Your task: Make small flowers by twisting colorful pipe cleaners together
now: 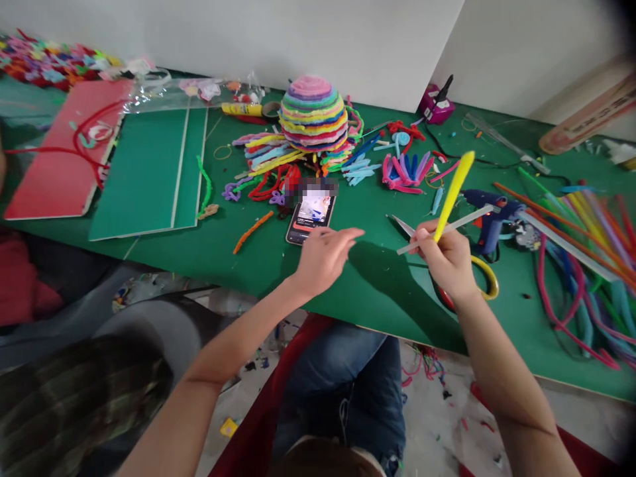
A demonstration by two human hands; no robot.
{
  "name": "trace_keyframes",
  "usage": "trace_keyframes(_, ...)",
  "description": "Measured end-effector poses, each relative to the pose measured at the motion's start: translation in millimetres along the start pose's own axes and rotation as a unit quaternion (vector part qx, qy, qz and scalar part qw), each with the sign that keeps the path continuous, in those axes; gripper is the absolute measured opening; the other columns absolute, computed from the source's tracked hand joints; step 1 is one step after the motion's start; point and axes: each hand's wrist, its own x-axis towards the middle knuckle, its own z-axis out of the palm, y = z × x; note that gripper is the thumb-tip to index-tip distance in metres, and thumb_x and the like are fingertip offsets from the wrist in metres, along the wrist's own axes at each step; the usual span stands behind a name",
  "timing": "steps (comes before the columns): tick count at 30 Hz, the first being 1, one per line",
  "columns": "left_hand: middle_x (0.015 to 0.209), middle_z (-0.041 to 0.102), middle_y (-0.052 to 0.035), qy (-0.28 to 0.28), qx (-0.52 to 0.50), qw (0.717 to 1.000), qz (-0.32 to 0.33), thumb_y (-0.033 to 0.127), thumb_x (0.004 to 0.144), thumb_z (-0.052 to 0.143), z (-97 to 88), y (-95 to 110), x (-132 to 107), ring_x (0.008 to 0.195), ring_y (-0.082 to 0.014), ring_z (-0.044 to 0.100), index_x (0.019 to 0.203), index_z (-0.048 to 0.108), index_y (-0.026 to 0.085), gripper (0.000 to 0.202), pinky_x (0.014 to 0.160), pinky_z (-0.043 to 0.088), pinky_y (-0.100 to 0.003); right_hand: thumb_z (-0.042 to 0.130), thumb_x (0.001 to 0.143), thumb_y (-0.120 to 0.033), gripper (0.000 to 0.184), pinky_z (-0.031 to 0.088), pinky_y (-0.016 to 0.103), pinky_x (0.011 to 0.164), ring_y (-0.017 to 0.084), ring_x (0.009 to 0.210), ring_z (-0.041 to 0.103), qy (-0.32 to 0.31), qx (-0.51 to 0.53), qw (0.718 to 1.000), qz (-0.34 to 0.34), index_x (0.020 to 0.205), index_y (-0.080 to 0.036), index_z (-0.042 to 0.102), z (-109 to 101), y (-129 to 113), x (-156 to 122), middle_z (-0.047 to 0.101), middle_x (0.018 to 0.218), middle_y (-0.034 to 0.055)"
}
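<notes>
My right hand (447, 262) is closed on a bright yellow chenille stem (456, 192), which points up and away from the fingers. A pale translucent stick (472, 217) crosses at the same fingertips; whether they grip it too, I cannot tell. Partly hidden under this hand lie scissors (489, 278) with yellow and red handles, blades pointing away to the left. My left hand (325, 258) hovers by the near edge of a lit phone (311, 215), fingers stretched to the right, nothing visible in them. Just beyond the right hand sits a blue glue gun (491, 222).
A striped, rainbow-coloured dome (314, 116) stands at the back among bundles of chenille stems (268, 149). Green (139, 172) and red boards (59, 152) occupy the left. Loose long stems (576, 291) spread over the right end. A purple box (436, 106) is near the wall.
</notes>
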Motion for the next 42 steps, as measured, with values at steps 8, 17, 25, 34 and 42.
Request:
trace_keyframes(8, 0.09, 0.07, -0.0026, -0.141, -0.235, 0.96, -0.057, 0.042, 0.09, 0.05, 35.2, 35.4, 65.8, 0.081, -0.0115, 0.066, 0.102, 0.059, 0.017, 0.029, 0.07, 0.049, -0.023, 0.053, 0.087, -0.042, 0.026, 0.036, 0.024, 0.048, 0.008, 0.052, 0.044, 0.015, -0.075, 0.997, 0.021, 0.073, -0.02, 0.058, -14.6, -17.9, 11.8, 0.052, 0.062, -0.0022)
trace_keyframes(17, 0.079, 0.07, -0.0027, -0.164, -0.366, 0.907, -0.129, 0.029, 0.089, 0.053, 39.9, 15.2, 58.8, 0.071, -0.0091, 0.065, 0.088, 0.064, 0.016, 0.018, 0.061, 0.048, -0.02, 0.061, 0.082, -0.041, 0.019, 0.035, 0.024, 0.046, 0.009, 0.05, 0.047, 0.068, -0.079, 0.993, 0.06, 0.081, -0.022, 0.058, -14.7, -9.9, 22.3, 0.056, 0.061, -0.0029)
trace_keyframes(25, 0.07, 0.071, -0.0043, -0.269, -0.596, 0.681, -0.329, 0.025, 0.079, 0.066, 45.6, 17.5, 50.3, 0.063, -0.0093, 0.066, 0.077, 0.065, 0.011, 0.015, 0.058, 0.049, -0.02, 0.05, 0.089, -0.035, 0.023, 0.038, 0.019, 0.043, 0.007, 0.046, 0.05, -0.087, -0.044, 0.988, 0.118, 0.073, -0.019, 0.056, -3.4, 0.6, 13.6, 0.055, 0.055, -0.0035)
trace_keyframes(34, 0.087, 0.072, -0.0117, -0.335, -0.61, 0.635, -0.337, 0.017, 0.088, 0.049, 50.2, 13.2, 52.0, 0.072, -0.0121, 0.07, 0.091, 0.061, 0.009, 0.015, 0.044, 0.043, -0.014, 0.04, 0.094, -0.035, 0.027, 0.037, 0.017, 0.042, 0.006, 0.044, 0.051, -0.085, -0.005, 0.991, 0.099, 0.074, -0.019, 0.049, 0.2, 3.0, 12.6, 0.051, 0.056, -0.0046)
trace_keyframes(42, 0.081, 0.069, -0.0063, -0.349, -0.345, 0.861, -0.131, 0.019, 0.09, 0.041, 45.3, 13.4, 50.3, 0.072, -0.0119, 0.065, 0.087, 0.055, 0.013, 0.016, 0.065, 0.05, -0.024, 0.042, 0.092, -0.029, 0.015, 0.038, 0.025, 0.044, 0.012, 0.04, 0.051, 0.021, -0.17, 0.983, 0.067, 0.091, -0.022, 0.054, 16.2, 12.9, 3.0, 0.05, 0.051, -0.0054)
